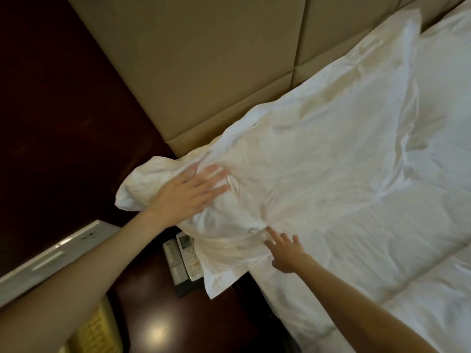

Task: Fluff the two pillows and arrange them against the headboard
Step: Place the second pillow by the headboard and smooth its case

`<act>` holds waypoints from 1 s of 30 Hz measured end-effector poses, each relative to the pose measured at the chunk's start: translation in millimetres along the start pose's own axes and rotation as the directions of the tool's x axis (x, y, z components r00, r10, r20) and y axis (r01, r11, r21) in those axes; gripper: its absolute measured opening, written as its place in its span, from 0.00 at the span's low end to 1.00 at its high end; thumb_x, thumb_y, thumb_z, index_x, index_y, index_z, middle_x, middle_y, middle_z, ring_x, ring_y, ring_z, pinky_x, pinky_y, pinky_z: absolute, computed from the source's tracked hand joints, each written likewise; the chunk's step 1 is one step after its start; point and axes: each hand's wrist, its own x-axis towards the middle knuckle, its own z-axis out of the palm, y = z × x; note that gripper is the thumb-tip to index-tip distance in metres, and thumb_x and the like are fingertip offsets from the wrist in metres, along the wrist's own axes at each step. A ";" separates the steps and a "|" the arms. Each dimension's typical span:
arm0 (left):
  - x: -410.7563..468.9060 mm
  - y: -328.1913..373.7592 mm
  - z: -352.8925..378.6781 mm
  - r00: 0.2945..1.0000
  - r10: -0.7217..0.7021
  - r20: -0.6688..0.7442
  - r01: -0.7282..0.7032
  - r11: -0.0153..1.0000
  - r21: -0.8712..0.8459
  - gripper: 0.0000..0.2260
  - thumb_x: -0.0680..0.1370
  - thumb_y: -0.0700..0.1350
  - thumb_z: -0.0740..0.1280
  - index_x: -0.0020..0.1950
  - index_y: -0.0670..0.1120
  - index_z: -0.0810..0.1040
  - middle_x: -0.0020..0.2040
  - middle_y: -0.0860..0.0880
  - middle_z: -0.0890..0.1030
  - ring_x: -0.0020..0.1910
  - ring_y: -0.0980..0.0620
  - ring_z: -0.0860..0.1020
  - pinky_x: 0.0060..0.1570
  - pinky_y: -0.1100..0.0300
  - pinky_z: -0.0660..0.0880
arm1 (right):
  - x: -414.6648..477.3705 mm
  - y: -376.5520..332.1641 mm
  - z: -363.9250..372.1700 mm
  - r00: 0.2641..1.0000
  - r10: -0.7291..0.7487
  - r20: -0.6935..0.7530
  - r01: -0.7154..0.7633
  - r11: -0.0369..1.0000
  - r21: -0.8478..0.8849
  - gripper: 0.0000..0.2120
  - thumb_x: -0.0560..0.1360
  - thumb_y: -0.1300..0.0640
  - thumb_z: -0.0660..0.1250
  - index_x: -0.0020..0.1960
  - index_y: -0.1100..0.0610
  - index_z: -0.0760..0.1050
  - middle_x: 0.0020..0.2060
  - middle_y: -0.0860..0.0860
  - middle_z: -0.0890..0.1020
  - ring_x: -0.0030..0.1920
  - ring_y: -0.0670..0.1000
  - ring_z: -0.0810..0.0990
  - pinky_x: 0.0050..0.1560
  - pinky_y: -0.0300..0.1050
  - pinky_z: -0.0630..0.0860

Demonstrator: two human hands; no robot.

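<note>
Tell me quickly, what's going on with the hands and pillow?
Left hand flat on pillow, open. Right hand open, fingertips at its lower edge. Pillow lies by headboard, corner overhanging remotes.

1. A dark reddish wooden nightstand (163,324) stands beside the bed, its glossy top catching a round glare of light.
2. Two remote controls lie side by side on it: a grey remote (172,261) to the left and a white remote (190,258) with a small screen and coloured buttons to the right.
3. A white duvet (382,250) covers the bed, lightly creased.
4. Dark wood wall panelling (63,110) fills the upper left.
5. A pale panel (51,258) crosses the lower left corner, with a yellowish patterned object (96,324) just below it, too blurred to identify.
</note>
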 end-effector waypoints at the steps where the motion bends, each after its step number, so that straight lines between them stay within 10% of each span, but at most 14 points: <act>1: -4.4 -6.8 0.6 0.996 -0.091 0.007 0.092 0.995 -0.030 0.28 0.80 0.57 0.53 0.78 0.51 0.51 0.79 0.45 0.53 0.77 0.47 0.54 0.70 0.50 0.58 | -0.7 3.5 -1.2 1.000 0.008 0.023 -0.008 1.000 -0.010 0.27 0.78 0.53 0.56 0.76 0.52 0.55 0.78 0.53 0.43 0.75 0.59 0.56 0.72 0.62 0.55; 5: -4.4 -1.1 -6.2 0.947 -0.312 0.071 0.319 0.940 -0.120 0.29 0.80 0.57 0.51 0.78 0.47 0.50 0.78 0.42 0.55 0.76 0.48 0.58 0.63 0.54 0.68 | 3.1 4.2 -16.6 0.990 0.026 -0.135 -0.021 0.999 0.034 0.21 0.78 0.54 0.56 0.69 0.57 0.63 0.71 0.56 0.66 0.67 0.58 0.69 0.66 0.54 0.64; 9: 3.1 26.8 -10.1 0.946 -0.322 0.032 0.323 0.938 -0.124 0.28 0.78 0.45 0.54 0.77 0.41 0.53 0.78 0.42 0.54 0.76 0.45 0.56 0.72 0.49 0.56 | 5.8 -6.4 -14.5 0.972 -0.037 -0.232 0.058 0.995 0.082 0.23 0.77 0.57 0.58 0.71 0.57 0.60 0.71 0.56 0.65 0.67 0.58 0.69 0.66 0.52 0.65; 18: 28.3 90.6 7.3 0.991 0.050 0.121 -0.031 0.987 -0.155 0.28 0.76 0.40 0.46 0.78 0.40 0.50 0.79 0.44 0.48 0.77 0.45 0.46 0.75 0.47 0.42 | 12.7 32.2 -0.8 0.998 0.027 -0.056 -0.032 0.995 -0.093 0.25 0.79 0.55 0.55 0.75 0.51 0.57 0.78 0.51 0.51 0.74 0.59 0.58 0.72 0.60 0.53; 23: 36.4 143.7 25.6 0.875 0.297 0.381 -0.273 0.955 -0.116 0.25 0.81 0.43 0.47 0.77 0.41 0.45 0.79 0.45 0.45 0.77 0.44 0.43 0.68 0.47 0.28 | -1.5 71.3 12.3 0.979 0.194 0.060 -0.188 0.977 -0.099 0.23 0.78 0.53 0.55 0.73 0.52 0.62 0.73 0.52 0.65 0.72 0.55 0.64 0.71 0.56 0.55; 30: 16.2 154.9 27.7 0.682 0.424 0.596 -0.318 0.906 -0.281 0.15 0.79 0.38 0.57 0.63 0.39 0.75 0.66 0.39 0.71 0.66 0.41 0.67 0.67 0.48 0.61 | -12.1 128.0 8.6 0.945 0.325 -0.030 -0.320 0.942 0.100 0.17 0.78 0.56 0.53 0.64 0.55 0.70 0.64 0.53 0.75 0.64 0.54 0.74 0.65 0.51 0.64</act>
